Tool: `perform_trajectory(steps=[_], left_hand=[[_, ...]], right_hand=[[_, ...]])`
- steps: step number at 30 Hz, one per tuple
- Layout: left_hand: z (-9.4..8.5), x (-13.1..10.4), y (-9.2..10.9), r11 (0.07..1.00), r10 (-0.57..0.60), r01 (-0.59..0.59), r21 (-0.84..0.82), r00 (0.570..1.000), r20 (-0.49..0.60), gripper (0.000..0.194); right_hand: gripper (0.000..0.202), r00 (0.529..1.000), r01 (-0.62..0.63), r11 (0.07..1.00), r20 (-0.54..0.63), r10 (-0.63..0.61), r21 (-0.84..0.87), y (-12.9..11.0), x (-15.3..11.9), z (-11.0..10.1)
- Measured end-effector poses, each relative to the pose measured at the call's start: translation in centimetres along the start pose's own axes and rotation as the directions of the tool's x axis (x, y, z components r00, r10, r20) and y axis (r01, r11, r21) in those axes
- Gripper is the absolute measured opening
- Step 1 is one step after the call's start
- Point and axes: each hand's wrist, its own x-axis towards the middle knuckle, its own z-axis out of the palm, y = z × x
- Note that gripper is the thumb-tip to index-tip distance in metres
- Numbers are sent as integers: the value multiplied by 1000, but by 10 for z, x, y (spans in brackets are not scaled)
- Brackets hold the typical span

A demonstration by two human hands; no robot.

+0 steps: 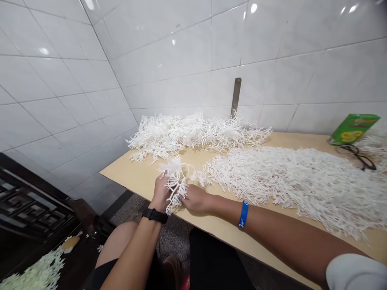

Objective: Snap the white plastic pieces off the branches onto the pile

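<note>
Over the front edge of the tan board, both my hands are closed on a white branched plastic sprig (178,183) with fine frilly tips. My left hand (161,188), with a black band at the wrist, grips it from the left. From the right, my right hand (196,198) pinches its lower stems; the sprig covers part of the fingertips. Beyond the hands lies a loose heap of similar white sprigs (187,133). To the right spreads a wide, flatter pile of white stems (290,177), close beside my right forearm.
The tan board (136,171) stands against a tiled wall (181,60) with a metal bracket (236,96). A green packet (352,129) and black-framed glasses (356,155) sit at the far right. Dark carved furniture (30,213) is at lower left, with pale cut-out pieces (36,270) on it.
</note>
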Motion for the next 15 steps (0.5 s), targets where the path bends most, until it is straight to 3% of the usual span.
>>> perform_trajectory(steps=[4,7,10,12,15], left_hand=[[-3,-2,6,999,-22,23,-31,1000,5,9],[-10,-3,8,969,-65,66,-237,998,13,10],[-18,0,12,882,-109,102,-461,994,13,17],[-23,1,15,815,-119,110,-569,993,21,23],[-29,1,17,685,-163,144,-714,986,42,30]], right_hand=[[19,986,-56,998,-155,55,1,7,-3,-11],[14,963,-21,1000,-268,26,19,14,1,-23],[20,936,-7,998,-351,29,65,17,4,-34],[26,935,-57,992,-342,93,114,16,7,-43],[30,959,-155,984,-226,170,84,11,9,-69]])
